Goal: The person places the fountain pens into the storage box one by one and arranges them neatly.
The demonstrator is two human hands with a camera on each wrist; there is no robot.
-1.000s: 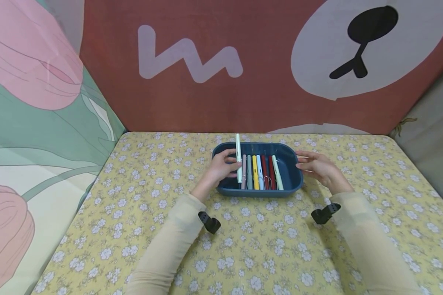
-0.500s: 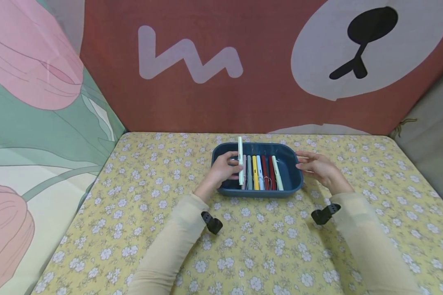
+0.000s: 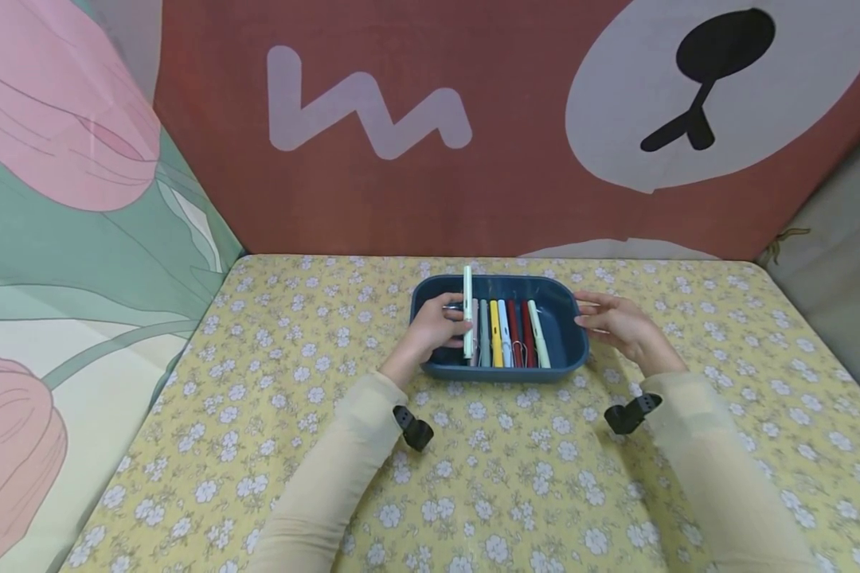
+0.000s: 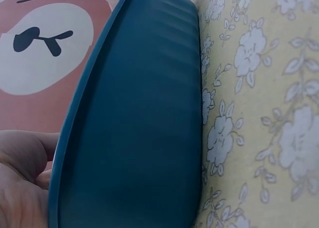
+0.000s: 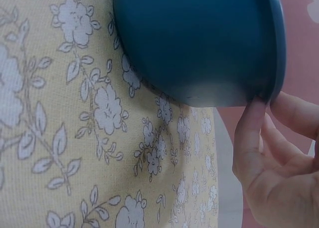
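In the head view, my left hand (image 3: 430, 328) pinches a pale mint pen (image 3: 467, 296) over the left part of a dark blue plastic bin (image 3: 502, 374). The pen points away from me, its far end rising above the bin's back rim. Right beside it a row of capped pens lies side by side: pinkish-grey, grey-green, yellow (image 3: 497, 334), light blue, two dark red ones and a pale green one (image 3: 538, 330). At the bin's right end, my right hand (image 3: 619, 328) grips the rim between thumb and fingers. The left wrist view hides the pens behind the bin wall (image 4: 129, 113).
The bin stands near the back of a table with a yellow floral cloth (image 3: 494, 477). Behind it rises a red-brown printed backdrop (image 3: 416, 207); another printed cloth (image 3: 100, 263) hangs at the left. Small black cameras (image 3: 414, 430) sit on both wrists.
My left hand has shifted slightly right with the mint pen, bringing it close against the row. My right hand stays on the bin's rim.
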